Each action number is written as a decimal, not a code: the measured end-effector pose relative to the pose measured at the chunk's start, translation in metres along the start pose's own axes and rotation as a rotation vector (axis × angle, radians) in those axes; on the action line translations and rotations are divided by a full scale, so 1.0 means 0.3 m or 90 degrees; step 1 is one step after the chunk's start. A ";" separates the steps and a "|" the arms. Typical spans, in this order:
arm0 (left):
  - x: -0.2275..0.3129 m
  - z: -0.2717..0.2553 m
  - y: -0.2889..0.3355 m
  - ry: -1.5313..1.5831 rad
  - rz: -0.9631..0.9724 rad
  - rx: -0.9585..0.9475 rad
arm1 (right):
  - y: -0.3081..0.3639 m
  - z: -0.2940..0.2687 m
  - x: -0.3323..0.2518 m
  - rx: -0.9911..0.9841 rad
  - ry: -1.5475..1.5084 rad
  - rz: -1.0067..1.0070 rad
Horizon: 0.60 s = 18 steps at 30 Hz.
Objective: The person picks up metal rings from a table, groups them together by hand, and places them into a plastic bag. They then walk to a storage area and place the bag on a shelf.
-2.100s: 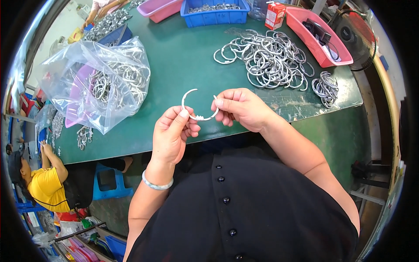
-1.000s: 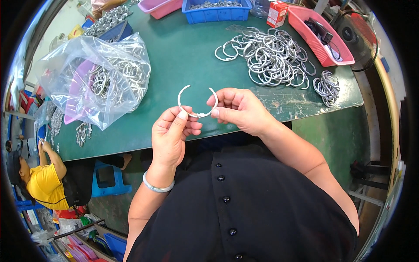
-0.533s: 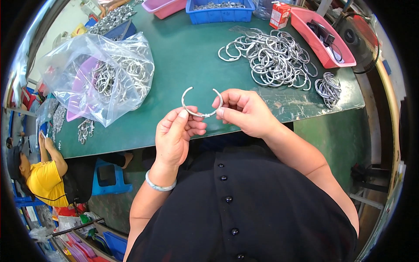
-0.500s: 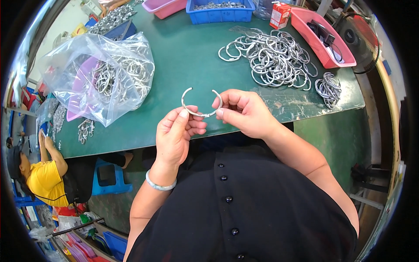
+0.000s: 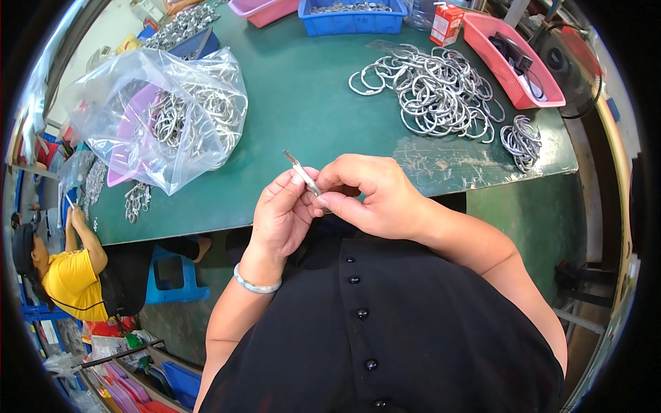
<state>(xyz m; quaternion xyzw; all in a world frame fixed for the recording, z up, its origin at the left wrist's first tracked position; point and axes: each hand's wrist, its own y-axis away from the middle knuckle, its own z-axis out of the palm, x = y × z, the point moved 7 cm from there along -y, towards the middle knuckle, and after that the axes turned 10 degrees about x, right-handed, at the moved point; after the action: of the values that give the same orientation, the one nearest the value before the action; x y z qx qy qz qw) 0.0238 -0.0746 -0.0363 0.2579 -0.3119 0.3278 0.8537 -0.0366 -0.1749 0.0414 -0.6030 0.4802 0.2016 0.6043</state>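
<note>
Between my two hands I hold a hinged metal ring (image 5: pixel 300 170), turned so that it shows nearly edge-on. My left hand (image 5: pixel 281 213) pinches it between thumb and fingers. My right hand (image 5: pixel 375 196) grips its near end, thumb below and curled fingers above, which hides part of the ring. Both hands are just over the table's near edge. A large pile of similar metal rings (image 5: pixel 441 93) lies on the table at the right, with a smaller cluster (image 5: pixel 521 143) by the corner. At the left, a clear plastic bag (image 5: pixel 231 131) with rings inside lies over a purple basin (image 5: pixel 124 165).
Along the far side of the green table (image 5: pixel 303 103) stand a pink basin (image 5: pixel 265 10), a blue bin (image 5: pixel 351 25) of metal parts, a red carton (image 5: pixel 446 25) and a pink basket (image 5: pixel 513 76). A co-worker in yellow (image 5: pixel 76 282) sits at left near a blue stool (image 5: pixel 169 279).
The ring, seen as an open C half a second ago, has been turned edge-on. My right hand has moved left and closer to my left hand.
</note>
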 end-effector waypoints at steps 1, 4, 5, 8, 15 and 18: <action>0.003 0.002 0.000 0.016 0.001 -0.019 | -0.006 -0.003 -0.005 -0.006 0.013 -0.010; 0.025 -0.001 0.003 -0.024 0.065 -0.012 | -0.007 -0.015 -0.015 -0.003 0.034 -0.031; 0.021 0.007 0.009 -0.023 0.065 -0.012 | -0.004 -0.024 -0.020 0.007 0.042 -0.041; 0.093 0.014 0.047 -0.210 0.315 0.092 | 0.005 -0.060 0.020 0.030 0.068 0.001; 0.167 0.143 0.146 -0.613 0.701 0.027 | 0.030 -0.079 0.110 0.060 -0.071 0.148; 0.171 0.150 0.158 -0.623 0.745 0.019 | 0.043 -0.076 0.130 0.051 -0.103 0.210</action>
<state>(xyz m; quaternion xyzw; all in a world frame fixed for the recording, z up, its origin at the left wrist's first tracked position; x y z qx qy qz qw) 0.0035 -0.0523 0.0411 0.1780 -0.7362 0.5792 0.3014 -0.0370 -0.2065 0.0066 -0.4734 0.5301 0.3260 0.6234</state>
